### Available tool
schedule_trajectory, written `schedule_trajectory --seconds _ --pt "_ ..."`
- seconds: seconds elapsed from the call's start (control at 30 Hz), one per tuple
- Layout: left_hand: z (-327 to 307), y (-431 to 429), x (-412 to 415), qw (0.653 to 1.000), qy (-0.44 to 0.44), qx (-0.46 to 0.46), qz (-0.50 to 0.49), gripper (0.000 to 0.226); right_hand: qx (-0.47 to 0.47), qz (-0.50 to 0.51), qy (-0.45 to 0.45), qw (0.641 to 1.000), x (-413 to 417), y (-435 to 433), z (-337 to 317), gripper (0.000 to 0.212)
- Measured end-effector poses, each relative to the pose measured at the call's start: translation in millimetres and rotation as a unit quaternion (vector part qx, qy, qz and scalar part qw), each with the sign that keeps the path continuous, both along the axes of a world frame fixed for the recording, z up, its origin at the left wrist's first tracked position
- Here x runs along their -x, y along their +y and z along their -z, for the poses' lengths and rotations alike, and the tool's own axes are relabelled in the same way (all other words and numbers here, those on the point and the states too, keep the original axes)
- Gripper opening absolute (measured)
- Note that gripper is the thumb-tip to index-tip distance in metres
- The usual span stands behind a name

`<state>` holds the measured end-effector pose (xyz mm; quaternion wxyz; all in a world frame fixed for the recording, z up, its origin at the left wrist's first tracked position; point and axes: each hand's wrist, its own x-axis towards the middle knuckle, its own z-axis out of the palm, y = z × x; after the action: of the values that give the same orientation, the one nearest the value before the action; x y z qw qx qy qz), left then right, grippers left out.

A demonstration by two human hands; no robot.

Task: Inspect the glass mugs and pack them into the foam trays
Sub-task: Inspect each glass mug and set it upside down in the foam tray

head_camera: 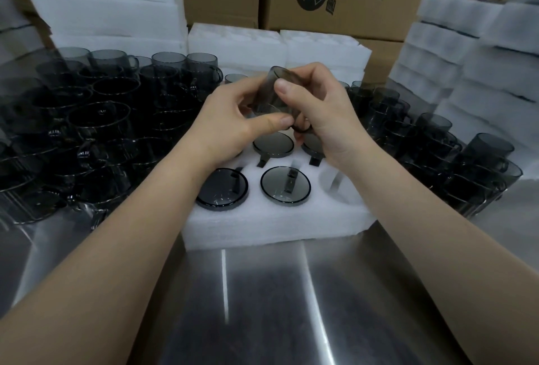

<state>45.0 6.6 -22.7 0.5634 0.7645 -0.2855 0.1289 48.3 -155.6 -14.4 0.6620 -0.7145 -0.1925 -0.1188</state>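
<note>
At the left of the frame, loose smoky glass mugs [96, 119] crowd the steel table [262, 306]. At centre, your left hand [230, 119] and right hand [318, 113] are together, both gripping one tilted mug [272, 87] above the foam tray [277, 218], where four mugs sit inverted in pockets. More stacked mugs [437, 143] and foam stacks [472, 52] fill the right.

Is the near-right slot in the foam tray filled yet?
No, the near-right slot in the foam tray is bare, while both hands hold a mug above it.
</note>
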Motion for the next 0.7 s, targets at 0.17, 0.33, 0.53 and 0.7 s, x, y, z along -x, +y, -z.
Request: schedule_trajectory --seconds 0.17,0.33,0.53,0.7 --pt "1.1 -1.8 0.2 0.996 0.027 0.076 -0.049 0.043 -0.053 -0.055 0.05 0.996 0.4 1.7 -1.6 0.038" --pt "2.1 -0.3 -1.4 0.989 0.029 0.12 -0.084 0.046 -0.017 -0.032 0.093 0.995 2.0 5.5 -4.9 0.025" --pt "4.2 -0.3 -3.3 0.991 0.014 0.115 -0.062 0.043 -0.02 -0.109 0.106 0.988 0.8 1.4 -4.4 0.04" --pt "3.0 0.5 -5.1 0.987 0.049 0.124 -0.086 0.036 -0.056 -0.198 0.089 0.975 0.2 -3.5 -2.8 0.031"
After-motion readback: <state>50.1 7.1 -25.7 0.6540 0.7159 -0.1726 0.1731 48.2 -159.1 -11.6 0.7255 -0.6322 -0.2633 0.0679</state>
